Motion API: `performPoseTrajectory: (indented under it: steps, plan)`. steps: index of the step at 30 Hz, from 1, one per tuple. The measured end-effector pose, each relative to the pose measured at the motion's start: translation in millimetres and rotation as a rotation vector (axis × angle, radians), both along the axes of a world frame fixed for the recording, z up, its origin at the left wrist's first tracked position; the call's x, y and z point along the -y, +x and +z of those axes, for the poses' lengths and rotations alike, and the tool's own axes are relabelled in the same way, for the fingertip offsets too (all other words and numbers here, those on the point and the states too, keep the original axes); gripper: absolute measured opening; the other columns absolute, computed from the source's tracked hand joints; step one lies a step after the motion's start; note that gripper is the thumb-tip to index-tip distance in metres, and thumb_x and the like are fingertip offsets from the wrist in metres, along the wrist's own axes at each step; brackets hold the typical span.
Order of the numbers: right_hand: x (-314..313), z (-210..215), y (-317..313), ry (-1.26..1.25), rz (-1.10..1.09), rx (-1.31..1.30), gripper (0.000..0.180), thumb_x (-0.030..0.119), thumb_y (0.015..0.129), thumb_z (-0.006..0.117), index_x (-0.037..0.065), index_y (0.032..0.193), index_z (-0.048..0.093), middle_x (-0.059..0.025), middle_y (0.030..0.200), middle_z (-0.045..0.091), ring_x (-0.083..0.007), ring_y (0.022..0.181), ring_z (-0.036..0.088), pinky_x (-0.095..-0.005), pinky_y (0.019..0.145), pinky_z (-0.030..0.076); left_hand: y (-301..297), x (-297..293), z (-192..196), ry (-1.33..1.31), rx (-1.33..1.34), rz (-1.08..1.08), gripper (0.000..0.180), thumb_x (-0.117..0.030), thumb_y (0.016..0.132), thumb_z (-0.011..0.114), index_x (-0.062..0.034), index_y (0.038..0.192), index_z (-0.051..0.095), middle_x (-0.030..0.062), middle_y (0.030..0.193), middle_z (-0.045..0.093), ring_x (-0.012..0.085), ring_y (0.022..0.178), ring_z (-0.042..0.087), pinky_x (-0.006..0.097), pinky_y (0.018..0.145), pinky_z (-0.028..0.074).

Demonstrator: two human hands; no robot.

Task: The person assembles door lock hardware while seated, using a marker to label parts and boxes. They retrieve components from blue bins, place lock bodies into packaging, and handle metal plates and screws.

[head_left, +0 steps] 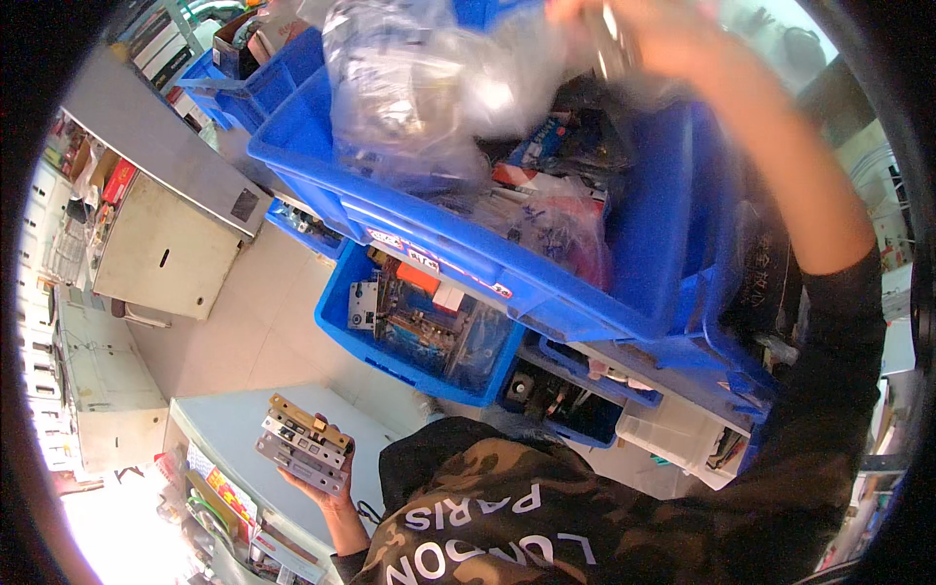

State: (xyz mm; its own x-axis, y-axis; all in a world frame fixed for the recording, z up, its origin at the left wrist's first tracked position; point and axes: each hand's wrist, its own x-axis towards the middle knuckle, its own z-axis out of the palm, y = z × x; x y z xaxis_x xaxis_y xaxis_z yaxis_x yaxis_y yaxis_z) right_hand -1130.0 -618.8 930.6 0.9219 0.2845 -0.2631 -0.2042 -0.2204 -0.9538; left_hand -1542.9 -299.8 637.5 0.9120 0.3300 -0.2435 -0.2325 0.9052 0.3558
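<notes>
Two hands in the head view, far apart. Left hand (327, 485) low at the person's side, fingers curled under a stack of boards (300, 444): flat grey and gold-toned metal plates, several layers, tilted. Grip closed on the stack from below.

Right hand (634, 34) raised to the top edge, arm stretched up across the frame, dark sleeve pushed to the elbow. It is blurred; fingers appear pinched on the top of a clear plastic bag (414, 88), but how firm the hold is cannot be told. Bag hangs over the big blue bin (468, 253), bulging, with pale parts inside.

The bin is full of bagged items and circuit boards. Below it, a smaller blue bin (385, 356) holds a green and blue board with an orange block. Further blue bins stacked to the right and behind at upper left. Grey metal cabinet (166, 244) left, on a pale tiled floor (263, 331). Camouflage top with white lettering at the bottom edge.
</notes>
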Motion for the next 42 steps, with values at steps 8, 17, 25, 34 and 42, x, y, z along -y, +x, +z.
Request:
performPoseTrajectory:
  steps: [8,17,25,34,42]
  plan:
    - [-39.1,62.9,48.9,0.755,-0.217,0.193,0.01,-0.001,0.074,0.058,0.001,0.083,0.053,-0.0093,0.073,0.056,-0.0255,0.066,0.059,-0.0478,0.074,0.053,-6.0,-0.5,-5.1,0.011,0.063,0.021,0.069,-0.054,0.075,0.058,-0.0243,0.133,0.036,0.0172,0.128,0.042,0.0384,0.109,0.047,0.06,0.087,0.039]
    - [1.7,51.0,87.9,0.72,-0.193,0.121,0.006,-0.002,0.072,0.056,-0.002,0.076,0.053,-0.0102,0.064,0.055,-0.0217,0.055,0.058,-0.0377,0.059,0.055,-14.1,3.4,-4.2,-0.012,-0.02,0.122,0.067,-0.053,0.075,0.059,-0.0217,0.13,0.039,0.0173,0.124,0.044,0.0348,0.104,0.05,0.056,0.083,0.042]
    - [22.3,35.1,83.7,0.62,-0.376,0.143,0.011,0.002,0.068,0.062,0.003,0.068,0.051,-0.0082,0.061,0.053,-0.0219,0.051,0.055,-0.0353,0.049,0.05,-25.6,1.5,-12.0,0.014,-0.037,0.132,0.068,-0.053,0.075,0.058,-0.0222,0.132,0.036,0.0173,0.126,0.043,0.0362,0.106,0.049,0.059,0.083,0.042]
    - [54.4,37.1,25.0,0.431,-0.274,0.155,0.01,0.007,0.066,0.058,0.006,0.061,0.049,-0.0092,0.055,0.049,-0.0223,0.048,0.052,-0.0318,0.044,0.045,-24.9,-2.1,-7.5,0.076,-0.042,0.139,0.064,-0.054,0.075,0.058,-0.0223,0.128,0.041,0.0159,0.123,0.046,0.0307,0.104,0.049,0.05,0.083,0.041]
    - [77.5,45.4,-2.0,0.508,-0.153,0.077,0.015,0.008,0.068,0.057,0.008,0.059,0.045,-0.005,0.055,0.045,-0.0159,0.046,0.044,-0.0258,0.043,0.041,-18.6,-8.1,-9.8,0.042,-0.001,0.09,0.068,-0.051,0.074,0.061,-0.0245,0.131,0.036,0.0162,0.126,0.042,0.0336,0.109,0.047,0.058,0.087,0.04]
